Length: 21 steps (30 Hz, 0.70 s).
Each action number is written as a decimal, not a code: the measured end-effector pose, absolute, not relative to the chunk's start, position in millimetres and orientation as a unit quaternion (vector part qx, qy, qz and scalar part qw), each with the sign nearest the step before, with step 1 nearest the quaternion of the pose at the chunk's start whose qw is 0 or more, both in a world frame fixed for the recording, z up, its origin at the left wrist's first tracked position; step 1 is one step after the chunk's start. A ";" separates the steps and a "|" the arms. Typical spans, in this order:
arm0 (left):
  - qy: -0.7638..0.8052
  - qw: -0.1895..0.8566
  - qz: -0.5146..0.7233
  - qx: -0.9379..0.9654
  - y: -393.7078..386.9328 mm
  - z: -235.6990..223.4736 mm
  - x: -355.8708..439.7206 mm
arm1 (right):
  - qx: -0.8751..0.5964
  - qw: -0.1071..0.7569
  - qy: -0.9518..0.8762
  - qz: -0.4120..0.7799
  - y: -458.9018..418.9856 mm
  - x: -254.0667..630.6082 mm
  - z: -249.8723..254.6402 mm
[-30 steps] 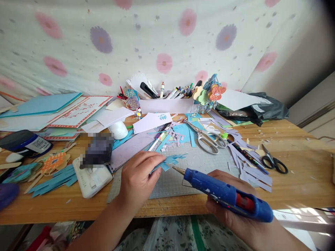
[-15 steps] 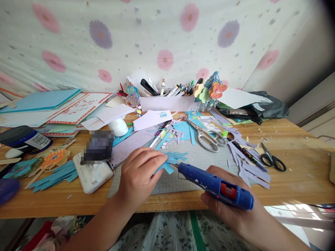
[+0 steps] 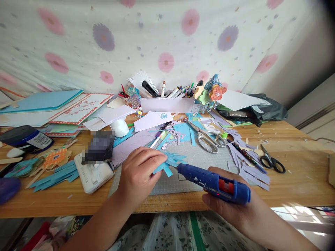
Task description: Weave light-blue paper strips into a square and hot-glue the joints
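My left hand (image 3: 142, 170) pinches a fringed piece of blue paper (image 3: 172, 160) between thumb and fingers, over the grey cutting mat (image 3: 180, 186). Its cut strips fan out to the right, and the pinched end is hidden by my fingers. My right hand (image 3: 227, 195) is wrapped round a blue hot glue gun (image 3: 213, 183) with a red part inside and a small red light. The gun points left, its nozzle at the right edge of the blue strips. I cannot tell whether the tip touches the paper.
Silver scissors (image 3: 206, 139) and black-handled scissors (image 3: 273, 162) lie to the right, near purple paper strips (image 3: 255, 176). At left are a white device (image 3: 92, 176), blue strips (image 3: 57, 176) and a dark jar (image 3: 24, 139). A pen-filled box (image 3: 167, 104) stands behind.
The glue gun has moved left and slightly up, bringing its nozzle to the blue paper strips. The fringed paper has turned a little in my left hand.
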<state>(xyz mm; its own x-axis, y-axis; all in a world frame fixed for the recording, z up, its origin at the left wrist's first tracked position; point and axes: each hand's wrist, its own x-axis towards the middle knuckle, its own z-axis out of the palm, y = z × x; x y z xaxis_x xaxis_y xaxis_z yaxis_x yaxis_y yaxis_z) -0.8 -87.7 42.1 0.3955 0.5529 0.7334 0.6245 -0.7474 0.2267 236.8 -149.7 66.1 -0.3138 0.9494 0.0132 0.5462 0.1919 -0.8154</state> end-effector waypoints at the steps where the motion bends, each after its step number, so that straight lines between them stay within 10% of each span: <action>1: -0.353 0.046 -0.422 -0.834 -87.4 42.5 -1.0 | -0.516 0.270 -0.725 0.367 -149.1 237.5 67.4; 21: -0.361 -0.018 -0.464 -0.809 -87.3 37.8 -5.9 | -0.527 0.388 -0.649 0.388 -153.3 249.6 68.8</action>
